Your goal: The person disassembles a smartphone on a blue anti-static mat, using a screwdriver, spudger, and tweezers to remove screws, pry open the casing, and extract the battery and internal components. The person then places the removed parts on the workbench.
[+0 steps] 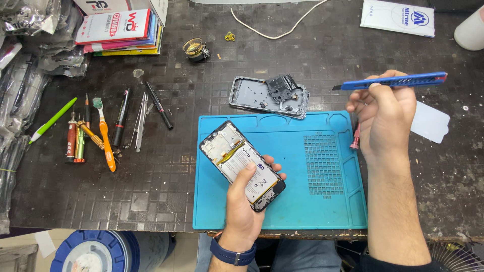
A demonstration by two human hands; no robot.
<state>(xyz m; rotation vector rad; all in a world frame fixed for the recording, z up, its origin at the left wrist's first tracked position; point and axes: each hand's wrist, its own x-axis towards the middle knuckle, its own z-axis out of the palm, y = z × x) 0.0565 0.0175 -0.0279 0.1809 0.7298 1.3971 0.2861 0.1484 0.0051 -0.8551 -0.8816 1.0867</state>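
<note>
My left hand [245, 201] holds an opened smartphone [237, 160] with its back off, its white battery and boards showing, above the blue silicone work mat [312, 201]. My thumb rests on the battery. My right hand [384, 118] is raised at the mat's right edge and grips a blue utility knife [393, 81] held level, its blade pointing left. The phone's removed grey back frame [267, 96] lies just beyond the mat's far edge.
Screwdrivers, an orange toothbrush [104, 133], tweezers [141, 121] and pens lie in a row at the left. A green pen [52, 120], stacked packages [121, 30], a white cable [275, 30], a clear screen protector [430, 122] and a red-tipped tool [355, 138] are about.
</note>
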